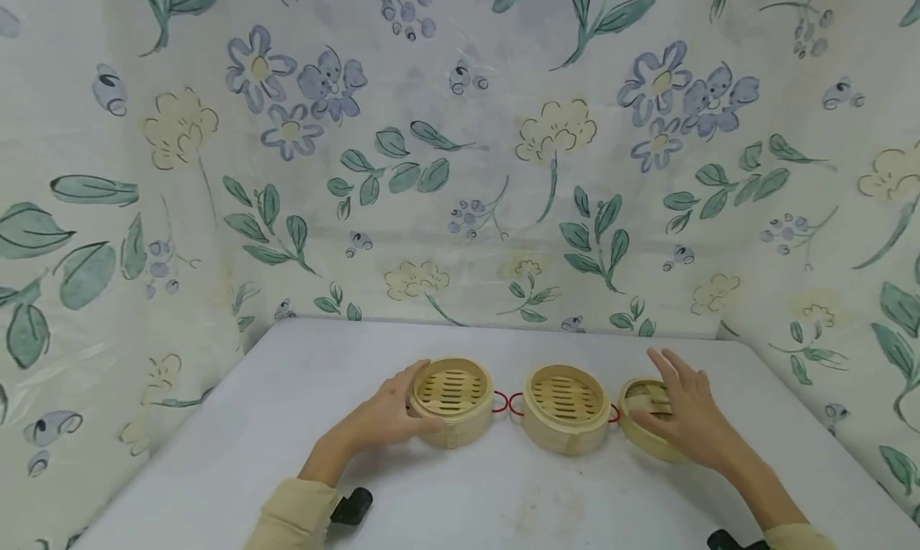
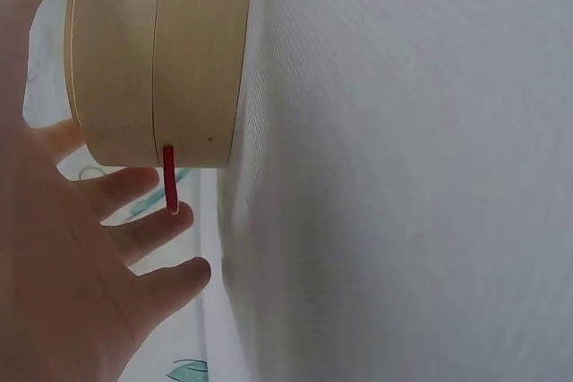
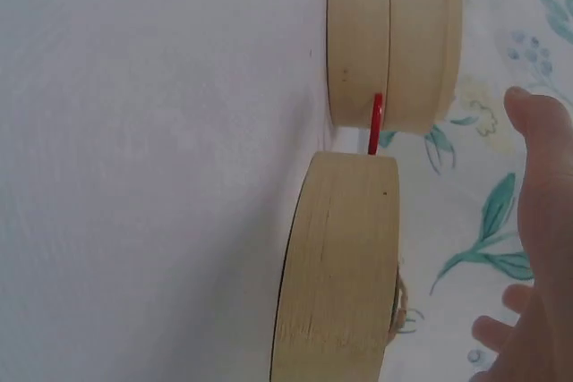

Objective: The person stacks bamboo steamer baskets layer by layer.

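Observation:
Three round bamboo pieces stand in a row on the white table. At left, a steamer basket (image 1: 453, 390) with a slatted bottom and a red loop handle sits between the thumb and index finger of my left hand (image 1: 391, 414). In the left wrist view, the other fingers (image 2: 148, 234) spread beside it. The middle steamer basket (image 1: 565, 410) is untouched, its red loop close to the left basket's loop. At right lies the lower steamer lid (image 3: 340, 266) with a woven top handle. Over it hovers my right hand (image 1: 690, 414), fingers extended and spread, apart from it in the right wrist view.
The white table (image 1: 446, 506) carries faint brownish marks in front of the middle basket. Flower-patterned cloth (image 1: 489, 255) hangs behind and at both sides. Black wrist devices (image 1: 352, 507) show at both cuffs.

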A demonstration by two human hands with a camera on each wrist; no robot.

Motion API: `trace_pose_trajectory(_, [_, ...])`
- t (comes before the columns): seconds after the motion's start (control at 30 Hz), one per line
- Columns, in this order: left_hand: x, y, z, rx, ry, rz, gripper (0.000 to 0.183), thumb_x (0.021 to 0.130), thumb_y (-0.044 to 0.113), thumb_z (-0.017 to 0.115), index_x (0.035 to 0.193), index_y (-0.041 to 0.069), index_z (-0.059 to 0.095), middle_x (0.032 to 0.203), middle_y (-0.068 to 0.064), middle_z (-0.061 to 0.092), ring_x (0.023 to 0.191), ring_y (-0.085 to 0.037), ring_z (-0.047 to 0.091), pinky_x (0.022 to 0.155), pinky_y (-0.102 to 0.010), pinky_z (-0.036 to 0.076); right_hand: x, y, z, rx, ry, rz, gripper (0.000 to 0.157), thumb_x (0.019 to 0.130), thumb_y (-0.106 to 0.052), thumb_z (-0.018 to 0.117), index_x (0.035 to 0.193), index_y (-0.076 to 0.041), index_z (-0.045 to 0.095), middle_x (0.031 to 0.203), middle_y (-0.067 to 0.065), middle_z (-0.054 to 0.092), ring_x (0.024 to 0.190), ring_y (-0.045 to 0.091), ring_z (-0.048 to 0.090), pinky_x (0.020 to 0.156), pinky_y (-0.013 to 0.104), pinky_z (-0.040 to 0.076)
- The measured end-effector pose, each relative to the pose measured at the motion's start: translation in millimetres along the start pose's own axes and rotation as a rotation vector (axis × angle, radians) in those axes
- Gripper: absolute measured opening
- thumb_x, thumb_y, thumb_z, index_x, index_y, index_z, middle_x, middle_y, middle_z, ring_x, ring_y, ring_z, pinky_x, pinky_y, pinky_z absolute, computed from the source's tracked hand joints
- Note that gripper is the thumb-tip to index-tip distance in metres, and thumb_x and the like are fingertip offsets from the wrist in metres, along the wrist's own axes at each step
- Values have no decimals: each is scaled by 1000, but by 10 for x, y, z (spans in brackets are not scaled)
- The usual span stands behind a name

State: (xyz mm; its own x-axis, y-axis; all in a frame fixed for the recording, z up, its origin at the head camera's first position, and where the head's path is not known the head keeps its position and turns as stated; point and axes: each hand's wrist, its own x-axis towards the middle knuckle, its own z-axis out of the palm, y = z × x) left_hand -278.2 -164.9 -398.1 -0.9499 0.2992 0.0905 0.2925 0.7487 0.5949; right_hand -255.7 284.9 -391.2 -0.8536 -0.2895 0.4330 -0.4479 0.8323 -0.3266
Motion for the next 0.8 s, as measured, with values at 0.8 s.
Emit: trace_pose_trajectory(0.8, [6,-13,94,-40,-20,22,115,59,69,70,148,24,13,147,-3,29,135,-24,28,103,-56,28,46,-403,490,108,-168,-8,80,83,-50,62,146,-15,26,143,30,24,127,53,21,95,71,17])
